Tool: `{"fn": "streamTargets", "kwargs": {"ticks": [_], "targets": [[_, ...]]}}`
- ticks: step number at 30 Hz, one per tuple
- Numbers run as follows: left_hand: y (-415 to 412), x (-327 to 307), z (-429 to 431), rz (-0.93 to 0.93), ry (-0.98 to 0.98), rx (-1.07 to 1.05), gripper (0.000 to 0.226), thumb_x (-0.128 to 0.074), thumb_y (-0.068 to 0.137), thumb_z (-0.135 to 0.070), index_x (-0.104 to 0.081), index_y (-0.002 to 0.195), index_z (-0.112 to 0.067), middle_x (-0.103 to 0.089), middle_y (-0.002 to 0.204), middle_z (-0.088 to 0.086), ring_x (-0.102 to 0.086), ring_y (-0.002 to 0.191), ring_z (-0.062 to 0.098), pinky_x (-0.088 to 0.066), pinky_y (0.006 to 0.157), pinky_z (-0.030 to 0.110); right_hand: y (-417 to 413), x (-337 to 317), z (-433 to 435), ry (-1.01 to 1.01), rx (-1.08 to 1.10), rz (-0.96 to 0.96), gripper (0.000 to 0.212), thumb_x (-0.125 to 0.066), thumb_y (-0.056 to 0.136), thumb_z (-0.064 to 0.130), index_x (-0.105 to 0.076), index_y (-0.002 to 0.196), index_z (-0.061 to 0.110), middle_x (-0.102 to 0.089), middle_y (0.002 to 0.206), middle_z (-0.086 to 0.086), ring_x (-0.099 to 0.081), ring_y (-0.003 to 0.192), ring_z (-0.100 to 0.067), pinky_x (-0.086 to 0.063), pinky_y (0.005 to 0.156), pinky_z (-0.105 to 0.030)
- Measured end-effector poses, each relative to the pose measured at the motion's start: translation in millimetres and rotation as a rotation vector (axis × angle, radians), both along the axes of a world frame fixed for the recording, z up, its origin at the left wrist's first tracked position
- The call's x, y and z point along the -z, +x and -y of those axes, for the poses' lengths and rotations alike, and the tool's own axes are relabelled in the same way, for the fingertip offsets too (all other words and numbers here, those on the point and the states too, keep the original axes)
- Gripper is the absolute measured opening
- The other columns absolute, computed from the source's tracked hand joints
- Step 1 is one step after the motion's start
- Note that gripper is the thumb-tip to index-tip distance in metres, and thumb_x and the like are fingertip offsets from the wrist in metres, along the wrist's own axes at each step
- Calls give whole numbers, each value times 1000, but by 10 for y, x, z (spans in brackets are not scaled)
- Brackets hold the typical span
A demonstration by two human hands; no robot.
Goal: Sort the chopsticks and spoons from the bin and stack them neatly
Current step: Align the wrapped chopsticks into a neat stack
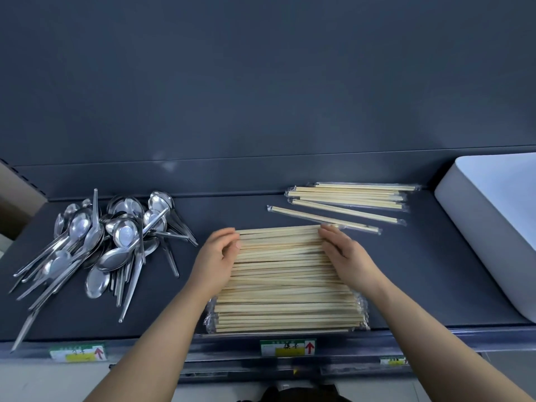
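While left hand, right hand press chopsticks open-fingered, ends covered — bin cropped

My left hand and right hand are bare, with smooth, slim fingers. The left forearm leaves view at 7 o'clock and the right forearm at 5 o'clock, both uncovered all the way. At 6 o'clock sits a blurred patch of my dark clothing.
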State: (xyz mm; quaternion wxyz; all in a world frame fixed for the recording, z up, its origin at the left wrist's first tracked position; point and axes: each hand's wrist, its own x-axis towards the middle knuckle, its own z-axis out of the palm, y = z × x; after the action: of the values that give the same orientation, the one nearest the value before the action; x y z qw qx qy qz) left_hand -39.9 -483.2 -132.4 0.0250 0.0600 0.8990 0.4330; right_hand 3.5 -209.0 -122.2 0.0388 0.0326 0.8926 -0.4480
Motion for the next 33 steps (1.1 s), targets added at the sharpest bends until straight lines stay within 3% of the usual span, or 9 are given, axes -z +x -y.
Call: {"fn": "streamTargets", "kwargs": {"ticks": [3, 5, 7, 11, 13, 18, 25, 29, 33], "targets": [[-33, -32, -8, -8, -46, 23, 31, -49, 99, -22, -64, 123, -9, -58, 126, -4, -54, 112, 6, -34, 90, 1, 12, -30, 22, 50, -33, -26, 41, -43, 101, 17, -44, 142, 16, -33, 152, 7, -21, 144, -6, -14, 108, -10], [-118, -77, 21, -89, -151, 26, 33, -48, 99, -30, -66, 120, -12, -62, 125, -4, -56, 115, 13, -42, 101, 25, -34, -112, -67, 88, 4, -65, 40, -44, 101, 18, -47, 141, 16, -34, 152, 7, -26, 143, -9, -23, 112, -19], [-223, -172, -27, -181, -255, 32, 34, -47, 98, -35, -69, 118, -16, -65, 123, -4, -56, 116, 18, -42, 102, 37, -120, -195, -200, 137, 39, -100, 40, -46, 100, 19, -49, 140, 18, -35, 152, 7, -32, 141, -11, -29, 110, -22], [-434, -341, -397, -178, -254, 126, 30, -54, 96, -31, -66, 122, -21, -61, 127, -8, -49, 120, 18, -37, 103, 35, -357, -281, -480, 243, 48, -129, 41, -51, 98, 18, -50, 138, 16, -38, 151, 1, -34, 140, -17, -34, 110, -28], [-565, -345, -586, -134, -259, 179, 32, -56, 95, -28, -62, 127, -22, -57, 130, -8, -45, 123, 16, -35, 103, 31, -488, -290, -620, 317, 45, -102, 42, -54, 96, 17, -49, 138, 15, -38, 151, -1, -35, 139, -20, -31, 108, -24], [-904, -268, -887, -30, -418, 223, 43, -68, 87, -30, -59, 128, -24, -55, 130, -7, -47, 121, 18, -41, 99, 35, -850, -240, -893, 502, 18, -39, 49, -58, 93, 18, -46, 140, 13, -38, 151, -7, -33, 139, -26, -24, 114, -29], [-1047, -167, -1089, 3, -387, 156, 19, -77, 78, -36, -66, 90, -26, -56, 93, -12, -55, 93, 12, -46, 78, 29, -1165, -114, -1093, 615, -12, 29, 50, -60, 90, 24, -48, 138, 19, -47, 140, -5, -41, 128, -29, -30, 110, -35], [-1057, -166, -1177, -5, -330, 69, 46, -82, 71, -37, -52, 103, -24, -49, 107, -9, -56, 89, 12, -50, 79, 31, -1265, -84, -993, 550, -111, -4, 47, -63, 88, 22, -55, 134, 20, -54, 133, -6, -51, 120, -29, -37, 106, -36], [-1052, -148, -1137, -43, -346, 44, 73, -84, 67, -42, -46, 128, -25, -37, 127, -4, -44, 116, 16, -42, 98, 31, -1258, -115, -866, 384, -230, -24, 48, -63, 90, 18, -52, 136, 14, -52, 138, -4, -48, 127, -22, -30, 108, -23]]}}
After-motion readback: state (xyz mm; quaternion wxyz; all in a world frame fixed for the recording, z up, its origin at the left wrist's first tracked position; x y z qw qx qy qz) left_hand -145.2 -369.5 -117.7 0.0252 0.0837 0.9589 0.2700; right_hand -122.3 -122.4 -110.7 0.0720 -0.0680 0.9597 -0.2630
